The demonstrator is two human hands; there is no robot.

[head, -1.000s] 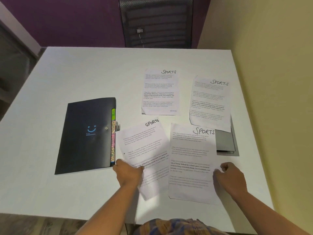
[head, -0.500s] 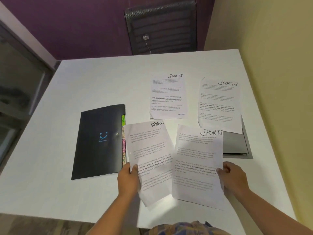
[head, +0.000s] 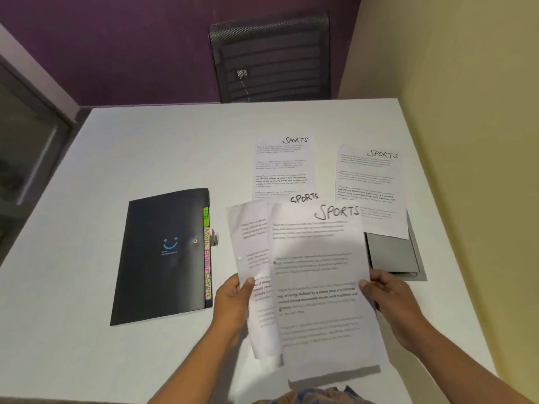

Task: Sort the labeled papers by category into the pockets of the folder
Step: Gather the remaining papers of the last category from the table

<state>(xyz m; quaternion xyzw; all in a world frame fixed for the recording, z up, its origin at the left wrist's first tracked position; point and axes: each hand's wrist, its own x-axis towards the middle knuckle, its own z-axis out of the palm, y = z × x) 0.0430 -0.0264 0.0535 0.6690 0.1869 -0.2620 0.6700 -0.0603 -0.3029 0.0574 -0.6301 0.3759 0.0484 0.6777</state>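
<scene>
A black folder lies shut on the white table, with coloured label tabs along its right edge. My left hand grips a sheet marked SPORTS by its left edge, lifted off the table. In my right hand is a second SPORTS sheet, held by its right edge and overlapping the first. Two more SPORTS sheets lie flat farther back, one at centre and one at the right.
A grey recessed cable box sits in the table under the right sheet. A black mesh chair stands behind the white table. A yellow wall runs along the table's right edge.
Both hands have lifted their sheets off the table and brought them together, so the right sheet now overlaps the left one. The view has shifted closer.
</scene>
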